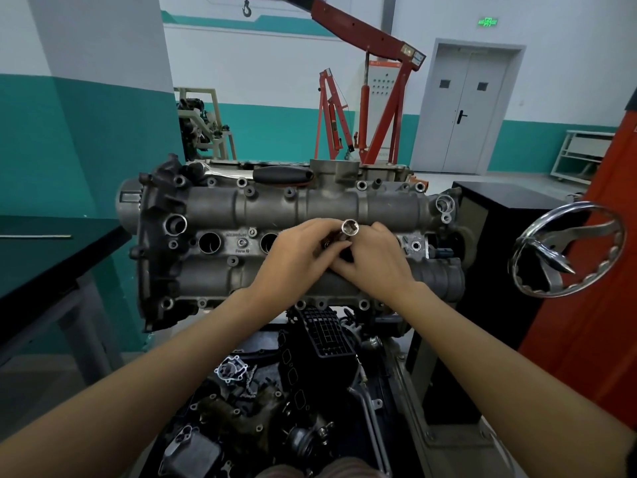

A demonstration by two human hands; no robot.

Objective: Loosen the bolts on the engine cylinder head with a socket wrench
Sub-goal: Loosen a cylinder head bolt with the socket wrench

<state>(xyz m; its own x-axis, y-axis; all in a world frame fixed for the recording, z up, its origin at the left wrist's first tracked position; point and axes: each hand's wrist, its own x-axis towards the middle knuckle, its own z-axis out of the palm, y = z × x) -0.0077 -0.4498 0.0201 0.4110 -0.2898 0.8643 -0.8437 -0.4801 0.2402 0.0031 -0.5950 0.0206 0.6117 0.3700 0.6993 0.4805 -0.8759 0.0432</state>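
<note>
Looking from nine o'clock across, I am seeing a dark workbench (51, 267) sitting at the left edge, and the engine cylinder head (275, 205) lying lengthwise across the centre, its round bores facing up. At twelve o'clock on it a black-handled tool (282, 174) is resting along the far edge. My left hand (296, 257) and right hand (375, 263) are meeting together over the middle of the head, fingers curling around a shiny socket (350, 227) whose open end is pointing up; the darker piece below it is hidden between the fingers, so I cannot tell what it is. At six o'clock, loose black engine parts (275, 391) are lying below. At three o'clock a chrome handwheel (568, 250) is standing beside a red hoist (372, 98) behind.
</note>
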